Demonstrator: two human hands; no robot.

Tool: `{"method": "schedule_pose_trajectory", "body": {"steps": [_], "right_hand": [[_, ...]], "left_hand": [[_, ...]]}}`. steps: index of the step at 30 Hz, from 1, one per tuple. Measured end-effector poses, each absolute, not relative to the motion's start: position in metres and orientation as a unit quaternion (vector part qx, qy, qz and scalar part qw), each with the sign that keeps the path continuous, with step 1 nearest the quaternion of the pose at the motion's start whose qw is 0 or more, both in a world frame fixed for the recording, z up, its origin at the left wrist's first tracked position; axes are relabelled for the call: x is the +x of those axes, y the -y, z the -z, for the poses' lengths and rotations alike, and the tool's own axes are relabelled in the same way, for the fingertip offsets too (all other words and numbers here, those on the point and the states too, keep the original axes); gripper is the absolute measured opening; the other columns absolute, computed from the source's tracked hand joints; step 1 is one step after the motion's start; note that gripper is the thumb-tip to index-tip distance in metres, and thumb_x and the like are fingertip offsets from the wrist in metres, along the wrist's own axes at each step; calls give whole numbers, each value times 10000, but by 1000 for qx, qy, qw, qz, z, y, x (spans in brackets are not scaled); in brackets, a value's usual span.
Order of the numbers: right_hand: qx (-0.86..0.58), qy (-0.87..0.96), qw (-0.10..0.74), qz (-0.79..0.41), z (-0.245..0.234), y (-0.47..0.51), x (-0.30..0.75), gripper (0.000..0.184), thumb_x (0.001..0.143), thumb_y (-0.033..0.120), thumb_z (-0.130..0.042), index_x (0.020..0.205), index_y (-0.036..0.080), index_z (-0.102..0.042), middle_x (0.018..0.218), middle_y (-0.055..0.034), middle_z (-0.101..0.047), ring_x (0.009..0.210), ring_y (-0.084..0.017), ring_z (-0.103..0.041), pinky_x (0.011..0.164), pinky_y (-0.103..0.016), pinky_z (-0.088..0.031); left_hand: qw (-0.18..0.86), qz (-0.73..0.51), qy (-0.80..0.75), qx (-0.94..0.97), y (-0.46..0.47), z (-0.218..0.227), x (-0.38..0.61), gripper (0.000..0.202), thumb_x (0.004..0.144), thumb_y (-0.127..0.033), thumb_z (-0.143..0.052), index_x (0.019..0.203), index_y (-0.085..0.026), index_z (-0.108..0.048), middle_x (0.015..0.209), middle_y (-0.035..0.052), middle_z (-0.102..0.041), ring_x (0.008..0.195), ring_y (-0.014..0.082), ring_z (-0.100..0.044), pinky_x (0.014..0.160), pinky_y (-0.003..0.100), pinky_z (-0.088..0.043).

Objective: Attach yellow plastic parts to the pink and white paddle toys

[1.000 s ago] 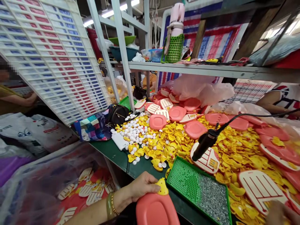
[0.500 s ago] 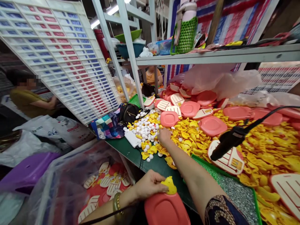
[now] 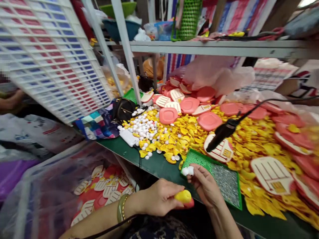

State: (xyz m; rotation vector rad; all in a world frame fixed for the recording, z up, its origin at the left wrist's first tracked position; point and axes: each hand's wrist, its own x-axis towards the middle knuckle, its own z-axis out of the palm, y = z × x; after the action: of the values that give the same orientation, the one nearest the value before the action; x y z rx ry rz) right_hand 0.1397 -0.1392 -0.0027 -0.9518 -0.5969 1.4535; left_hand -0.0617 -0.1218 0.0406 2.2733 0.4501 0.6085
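My left hand, with a bangle at the wrist, is closed on a yellow plastic figure piece. A red plastic piece shows just under it, seen edge-on. My right hand pinches a small white double-ball eye piece between thumb and fingertips. That hand is just right of the left one, over the near corner of a green tray full of small silvery parts. The eye piece and the yellow piece are apart.
White balls, yellow pieces and red panels cover much of the green table. A black corded tool hangs over the heap. Below left stands a plastic-lined bin of finished-looking panels. Another person's arm shows far left.
My right hand has drawn back from the white balls toward my left hand, now with an eye piece in it. My left hand has tilted the red piece almost edge-on. The view has shifted right.
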Motion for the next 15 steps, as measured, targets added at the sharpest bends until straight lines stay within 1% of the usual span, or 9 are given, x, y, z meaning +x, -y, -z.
{"method": "schedule_pose_trajectory", "body": {"steps": [2,4,6,8,11,13,15], "right_hand": [[-410,255,626,-612,-2,162,145,337,652,432,-829,881,207,-725,780,-35,-687,660,-140,-617,608,-249,-513],[-408,284,635,-591,-5,176,154,308,695,434,-801,908,226,-723,805,-30,-695,697,-141,-625,653,-254,-520],[-408,320,640,-567,-4,187,163,289,727,434,-777,928,234,-722,825,-31,-702,716,-146,-632,671,-257,-524],[-418,355,645,-532,-1,198,172,284,748,429,-759,949,232,-723,866,-42,-712,763,-161,-651,700,-266,-536],[-448,423,629,-473,2,213,179,263,794,397,-719,990,222,-720,959,-67,-722,864,-193,-676,772,-295,-558],[-466,474,609,-433,0,220,181,221,832,354,-682,1007,224,-718,979,-69,-723,882,-193,-683,777,-285,-565],[-476,521,596,-382,-3,225,182,186,868,299,-637,1028,243,-715,962,-54,-720,857,-169,-684,745,-241,-564]], "left_hand": [[281,-253,-113,919,121,-40,-53,399,955,-324,-488,1240,-48,-539,877,149,-690,698,201,-640,626,274,-478],[213,-257,-85,939,120,-39,-44,514,969,-312,-462,1395,-52,-343,906,153,-692,707,221,-664,620,297,-516],[170,-241,-75,953,121,-41,-37,603,977,-301,-439,1461,-49,-183,877,142,-690,684,230,-668,588,313,-537],[143,-224,-62,962,123,-44,-30,659,978,-280,-436,1481,-31,-92,895,153,-689,706,241,-677,586,328,-559],[108,-224,-26,968,129,-48,-21,682,974,-220,-435,1485,-1,-40,1034,209,-674,860,257,-689,701,356,-597],[74,-232,-8,970,133,-49,-17,661,972,-195,-436,1479,13,-66,1095,232,-657,946,255,-681,778,365,-599],[35,-226,0,973,136,-48,-14,641,965,-196,-458,1468,18,-122,1084,225,-662,968,251,-677,804,370,-599]]}}
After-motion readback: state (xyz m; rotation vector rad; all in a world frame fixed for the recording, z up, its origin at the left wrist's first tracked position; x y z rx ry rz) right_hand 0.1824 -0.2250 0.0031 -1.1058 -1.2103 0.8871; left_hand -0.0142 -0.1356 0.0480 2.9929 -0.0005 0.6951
